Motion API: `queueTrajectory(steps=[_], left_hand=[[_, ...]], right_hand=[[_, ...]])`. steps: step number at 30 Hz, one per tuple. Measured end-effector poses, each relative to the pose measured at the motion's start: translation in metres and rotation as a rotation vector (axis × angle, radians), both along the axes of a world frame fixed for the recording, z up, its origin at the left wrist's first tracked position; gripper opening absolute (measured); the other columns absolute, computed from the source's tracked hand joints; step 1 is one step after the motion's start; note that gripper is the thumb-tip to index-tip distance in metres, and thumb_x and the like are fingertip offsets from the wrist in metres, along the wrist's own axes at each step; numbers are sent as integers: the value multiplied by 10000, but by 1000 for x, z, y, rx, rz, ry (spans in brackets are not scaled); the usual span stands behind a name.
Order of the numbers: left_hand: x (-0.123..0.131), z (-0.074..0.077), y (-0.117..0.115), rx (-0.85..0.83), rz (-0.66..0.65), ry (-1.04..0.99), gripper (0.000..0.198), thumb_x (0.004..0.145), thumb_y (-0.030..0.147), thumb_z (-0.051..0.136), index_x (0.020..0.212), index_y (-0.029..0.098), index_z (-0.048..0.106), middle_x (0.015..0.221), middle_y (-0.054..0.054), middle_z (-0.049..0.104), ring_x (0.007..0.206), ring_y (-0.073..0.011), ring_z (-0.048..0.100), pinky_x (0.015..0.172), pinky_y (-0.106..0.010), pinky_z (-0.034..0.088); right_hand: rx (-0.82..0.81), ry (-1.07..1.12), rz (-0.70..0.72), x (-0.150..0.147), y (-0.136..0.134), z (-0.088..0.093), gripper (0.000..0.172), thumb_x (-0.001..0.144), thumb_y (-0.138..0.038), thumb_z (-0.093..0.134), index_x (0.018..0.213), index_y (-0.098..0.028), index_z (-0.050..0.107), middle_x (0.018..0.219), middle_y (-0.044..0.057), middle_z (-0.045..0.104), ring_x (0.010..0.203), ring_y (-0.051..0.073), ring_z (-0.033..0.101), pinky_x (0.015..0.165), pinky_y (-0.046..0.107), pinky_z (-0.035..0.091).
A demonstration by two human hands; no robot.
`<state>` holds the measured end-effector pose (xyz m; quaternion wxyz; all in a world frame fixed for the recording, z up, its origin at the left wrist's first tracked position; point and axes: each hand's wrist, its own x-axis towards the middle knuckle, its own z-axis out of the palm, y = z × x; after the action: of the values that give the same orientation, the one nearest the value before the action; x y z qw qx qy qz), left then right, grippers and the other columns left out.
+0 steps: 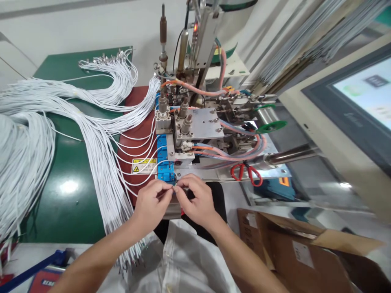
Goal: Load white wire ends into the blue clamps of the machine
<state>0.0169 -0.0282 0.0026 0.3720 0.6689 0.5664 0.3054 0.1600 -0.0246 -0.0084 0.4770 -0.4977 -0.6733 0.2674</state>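
Above a white bag (183,260), the left hand (152,202) and right hand (198,202) pinch one thin white wire end (174,187) between their fingertips — just before the machine (198,126) and its blue fixture (166,169) — with wire bundles (100,175) fanned left and red scissors (246,171) beyond.

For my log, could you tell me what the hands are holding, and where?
The left hand and right hand pinch what looks like a white wire, near its end.

Both hands, left (152,202) and right (197,201), pinch a wire (146,173) at the machine (195,130). White wires (100,162) drape the bench (69,191). Red scissors (247,171) lie right.
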Motion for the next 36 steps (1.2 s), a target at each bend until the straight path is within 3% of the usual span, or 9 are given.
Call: queueTrajectory(steps=[5,7,13,17,27,32,34,36], left_hand=[[-12,13,7,62,-271,164,174,796,131,478,712,187,620,721,-15,604,667,-121,554,630,-234,437],[-12,14,8,16,-302,175,173,783,121,484,689,186,614,698,-5,592,647,-116,548,604,-225,428],[-1,-2,2,-91,74,-111,101,783,239,535,738,167,590,648,8,573,544,-94,539,539,-207,451],[3,-10,-1,-150,164,-214,118,769,250,559,737,146,603,593,10,582,495,-85,531,509,-198,461],[4,-7,0,-237,153,-314,210,739,237,580,921,144,627,659,8,574,524,-76,536,517,-185,459],[6,-7,1,-296,160,-348,183,753,237,562,907,142,597,631,23,563,501,-73,538,491,-180,460],[2,-7,3,-262,131,-277,193,761,240,558,925,148,601,676,7,597,532,-84,557,518,-194,472],[-4,-6,7,-184,66,-137,222,770,242,558,971,165,613,743,-13,635,594,-103,580,585,-220,487]], right_hand=[[-148,-89,242,12,7,7,123,723,-121,495,639,-193,550,596,-8,535,564,119,496,538,232,411],[-127,-91,259,11,7,7,121,719,-121,502,632,-191,549,587,-9,531,564,121,493,543,237,407],[-89,153,-109,-9,-5,-2,149,777,-162,514,633,-185,549,608,3,544,570,124,511,559,256,428],[-129,177,-97,-13,-9,-7,148,770,-170,523,635,-181,583,605,11,563,581,133,526,568,265,438],[-351,287,-114,-12,-3,-3,119,747,-207,547,637,-178,579,596,-3,562,541,118,515,519,238,432],[-138,68,-190,-11,-8,-10,93,750,-181,552,668,-194,595,664,26,602,633,151,560,610,281,461],[-44,-51,-191,-8,-8,-14,72,746,-183,560,686,-196,598,687,40,616,670,168,566,658,309,459],[-57,-107,-169,-5,-5,-17,82,757,-194,546,687,-192,588,680,42,614,666,170,562,653,309,453]])
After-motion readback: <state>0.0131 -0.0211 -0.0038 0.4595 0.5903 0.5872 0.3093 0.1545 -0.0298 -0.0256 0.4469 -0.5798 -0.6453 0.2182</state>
